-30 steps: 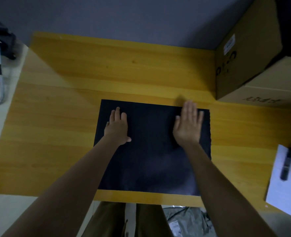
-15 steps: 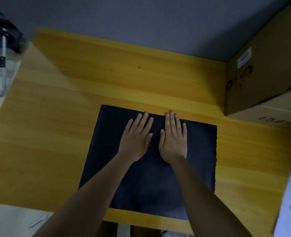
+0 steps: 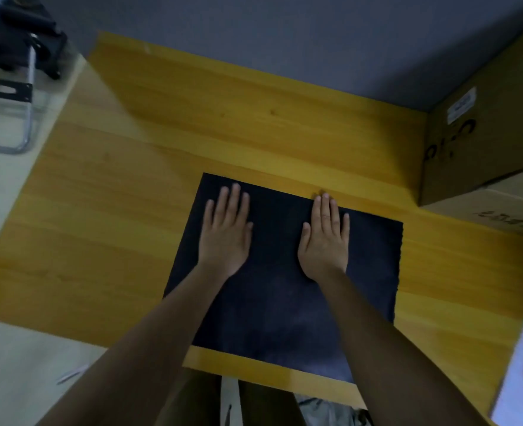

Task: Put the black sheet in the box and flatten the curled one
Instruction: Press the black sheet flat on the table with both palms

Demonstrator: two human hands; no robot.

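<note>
From the head camera, your left hand (image 3: 225, 235) and right hand (image 3: 324, 238) press palm-down, fingers spread and grasping nothing, on the black sheet (image 3: 281, 290), which lies flat on the wooden table (image 3: 131, 210), left of the cardboard box (image 3: 481, 142).

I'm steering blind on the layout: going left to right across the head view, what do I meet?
Metal chair frame → wooden table → left hand flat on the black sheet → right hand on the same sheet → cardboard box → white paper at the far right edge.
</note>
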